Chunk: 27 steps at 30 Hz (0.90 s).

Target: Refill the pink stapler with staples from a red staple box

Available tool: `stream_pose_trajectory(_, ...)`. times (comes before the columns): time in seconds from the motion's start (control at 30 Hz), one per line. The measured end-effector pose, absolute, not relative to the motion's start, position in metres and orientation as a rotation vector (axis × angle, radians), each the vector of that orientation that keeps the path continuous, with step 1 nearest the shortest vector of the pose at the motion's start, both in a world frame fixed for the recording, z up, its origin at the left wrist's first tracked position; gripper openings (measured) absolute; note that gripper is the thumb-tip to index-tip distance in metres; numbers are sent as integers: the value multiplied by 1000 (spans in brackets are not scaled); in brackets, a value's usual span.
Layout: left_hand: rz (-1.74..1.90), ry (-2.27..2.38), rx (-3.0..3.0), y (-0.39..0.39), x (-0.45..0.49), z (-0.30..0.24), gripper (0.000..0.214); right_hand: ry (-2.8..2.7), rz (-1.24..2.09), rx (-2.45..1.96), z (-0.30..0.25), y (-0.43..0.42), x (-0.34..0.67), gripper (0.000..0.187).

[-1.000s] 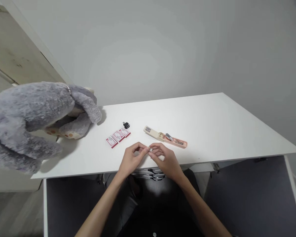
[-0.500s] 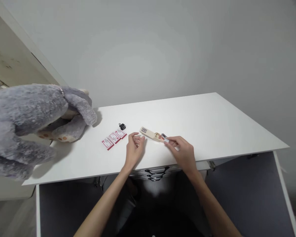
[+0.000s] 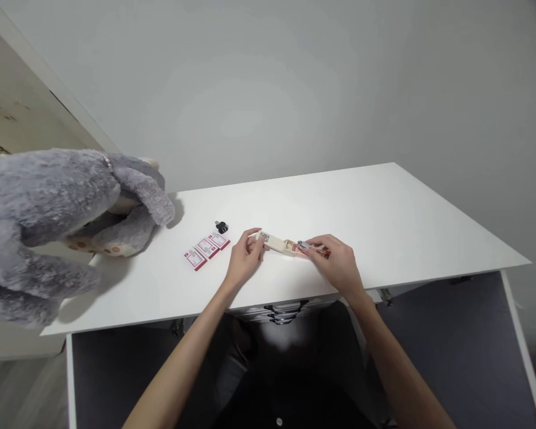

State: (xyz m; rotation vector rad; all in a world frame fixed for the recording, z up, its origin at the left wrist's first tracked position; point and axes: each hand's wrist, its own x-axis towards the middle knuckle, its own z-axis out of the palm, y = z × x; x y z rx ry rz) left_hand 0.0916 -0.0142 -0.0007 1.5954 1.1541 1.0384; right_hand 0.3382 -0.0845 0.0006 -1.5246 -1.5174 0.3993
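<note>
A long cream-coloured stapler lies opened out flat on the white tabletop, with a silver plate at its left end and metal and orange parts at its right. My left hand is closed around the left end, thumb by the silver plate. Over the right end, my right hand has its fingers closed on the metal and orange part, hiding some of it. Left of my left hand is a small black-and-silver item, whose kind I cannot make out. Three red-and-white cards or flat packets lie in a slanting row below it.
A large grey plush toy leans over the left end of the white table. A grey wall stands behind. Below the front edge are drawers with dark handles and open cabinet doors on both sides.
My left hand has moved right and closed on the stapler's left end. My right hand has shifted over the metal part, and the stapler has slid slightly right.
</note>
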Motion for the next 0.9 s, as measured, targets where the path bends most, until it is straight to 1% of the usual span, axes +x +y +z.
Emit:
stream_pose_trajectory(0.2, 1041, 1180, 1603, -15, 91, -1, 45, -1522, 444, -1562, 2, -84, 338, 16)
stream_pose_trajectory(0.9, 1030, 1211, 1611, -18, 92, 3, 44, -1547, 513, -1528, 5, -91, 344, 19)
